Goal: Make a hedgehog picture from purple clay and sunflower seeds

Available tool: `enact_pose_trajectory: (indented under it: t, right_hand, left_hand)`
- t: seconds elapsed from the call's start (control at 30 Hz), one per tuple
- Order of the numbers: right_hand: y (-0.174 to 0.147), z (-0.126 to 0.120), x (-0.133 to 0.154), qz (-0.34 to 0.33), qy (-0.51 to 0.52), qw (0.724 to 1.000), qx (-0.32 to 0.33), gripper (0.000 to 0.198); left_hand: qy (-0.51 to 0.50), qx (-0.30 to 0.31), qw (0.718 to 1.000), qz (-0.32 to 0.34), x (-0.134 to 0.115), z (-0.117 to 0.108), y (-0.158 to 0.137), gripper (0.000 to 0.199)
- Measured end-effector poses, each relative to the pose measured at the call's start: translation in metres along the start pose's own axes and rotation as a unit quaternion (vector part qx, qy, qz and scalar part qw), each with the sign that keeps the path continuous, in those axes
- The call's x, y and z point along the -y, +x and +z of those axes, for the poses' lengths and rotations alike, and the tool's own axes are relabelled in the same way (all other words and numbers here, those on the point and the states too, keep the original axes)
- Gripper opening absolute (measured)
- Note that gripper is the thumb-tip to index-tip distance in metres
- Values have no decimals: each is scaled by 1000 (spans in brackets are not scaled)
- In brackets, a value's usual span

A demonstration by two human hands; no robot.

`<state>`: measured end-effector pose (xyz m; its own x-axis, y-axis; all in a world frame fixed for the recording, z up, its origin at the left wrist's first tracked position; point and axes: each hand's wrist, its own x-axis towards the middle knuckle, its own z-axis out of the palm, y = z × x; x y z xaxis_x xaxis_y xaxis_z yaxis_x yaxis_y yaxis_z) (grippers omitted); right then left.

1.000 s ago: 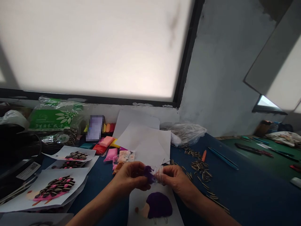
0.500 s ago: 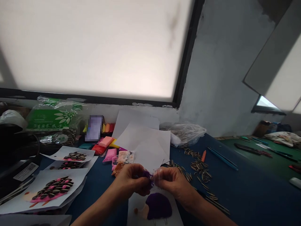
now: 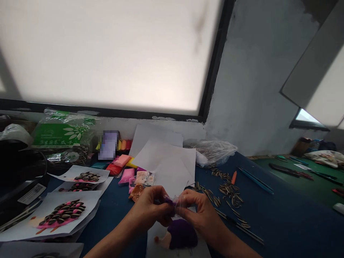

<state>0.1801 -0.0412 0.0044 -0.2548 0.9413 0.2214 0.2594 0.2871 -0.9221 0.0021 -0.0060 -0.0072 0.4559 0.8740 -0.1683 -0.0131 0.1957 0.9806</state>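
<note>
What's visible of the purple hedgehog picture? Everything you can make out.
The hedgehog picture is on a white sheet on the blue table, lower centre of the view. The domed body is solid dark purple and looks like soft clay. A pale, pointed face juts left, tipped by a brown nose. Faint thin lines, like drawn legs, show beneath. The right grip overlaps its upper right in view; contact can't be told. The frame cuts off the sheet's bottom.
</note>
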Motion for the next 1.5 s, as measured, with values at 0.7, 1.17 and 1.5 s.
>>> enact_pose_trajectory:
  t: [0.7, 1.17, 1.5]
  right_hand:
    - [1, -3, 4, -85, -51, 994, -35, 12]
    - [-3, -2, 5, -119, -115, 985, -39, 15]
    - [-1, -3, 9, -83, -96, 990, 63, 28]
  left_hand:
    - [-60, 45, 997, 27, -12, -3, -7, 37]
    - [-59, 34, 998, 3, -2, 5, -5, 54]
    - [-51, -5, 998, 29, 9, 1, 9, 62]
